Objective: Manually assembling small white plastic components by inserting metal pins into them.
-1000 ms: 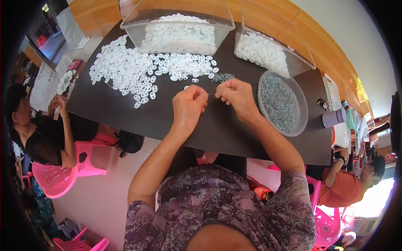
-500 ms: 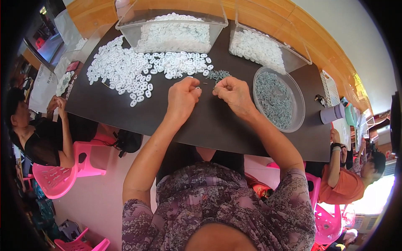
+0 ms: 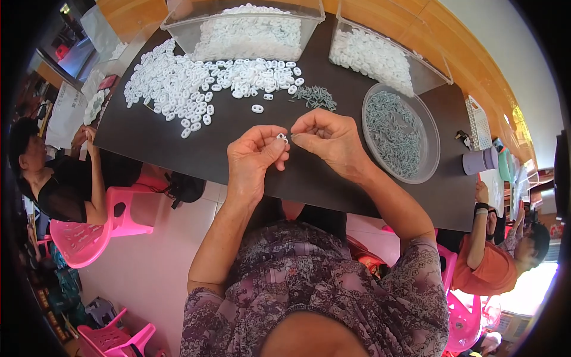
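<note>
My left hand (image 3: 257, 159) is closed, pinching a small white plastic piece with two holes (image 3: 282, 138) between thumb and fingers. Close to it on the right, my right hand (image 3: 331, 141) is closed in a pinch facing that piece. Whatever sits in its fingertips is too small to make out. Just beyond the hands lies a small heap of grey screw-like pins (image 3: 315, 97). A single white oval piece (image 3: 257, 109) rests apart on the dark table, in front of a spread pile of similar white pieces (image 3: 172, 89).
Two clear bins, one at the back (image 3: 178, 37) and one at back right (image 3: 437, 74), hold white pieces. A round clear tub (image 3: 432, 149) of grey pins stands right. Past it is a lilac cup (image 3: 479, 161). Other people sit left (image 3: 59, 190) and right (image 3: 491, 262).
Both hands have come nearer to me and closer together. The white piece now shows in my left fingers. A loose white piece, earlier hidden by the left hand, is uncovered.
</note>
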Demonstrator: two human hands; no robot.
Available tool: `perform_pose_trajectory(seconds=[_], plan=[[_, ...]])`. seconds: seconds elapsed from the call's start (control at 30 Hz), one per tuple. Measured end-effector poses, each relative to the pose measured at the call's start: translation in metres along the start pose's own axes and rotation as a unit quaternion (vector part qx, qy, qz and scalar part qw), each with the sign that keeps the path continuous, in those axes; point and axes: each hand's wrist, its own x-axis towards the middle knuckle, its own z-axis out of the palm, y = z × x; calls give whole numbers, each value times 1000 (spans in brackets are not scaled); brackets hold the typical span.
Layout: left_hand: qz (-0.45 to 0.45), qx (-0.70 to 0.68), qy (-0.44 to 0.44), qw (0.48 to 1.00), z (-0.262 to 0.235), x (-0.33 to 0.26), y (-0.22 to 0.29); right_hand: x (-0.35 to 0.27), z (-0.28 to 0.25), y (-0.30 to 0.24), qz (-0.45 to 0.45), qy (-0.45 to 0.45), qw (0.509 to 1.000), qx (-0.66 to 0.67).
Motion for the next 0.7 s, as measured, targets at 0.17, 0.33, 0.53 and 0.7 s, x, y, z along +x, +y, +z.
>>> perform_pose_trajectory(seconds=[0.17, 0.33, 0.53, 0.7], plan=[[3, -18, 9, 1000, 4, -12, -4, -4, -3, 2, 11, -60, 998, -12], [2, 5, 25, 1000, 9, -20, -5, -11, -4, 3, 42, -52, 998, 16], [-16, 12, 9, 1000, 10, -21, -4, -14, -3, 4, 48, -28, 998, 5], [-7, 55, 7, 998, 9, -24, -4, -17, 2, 9, 25, 7, 999, 20]])
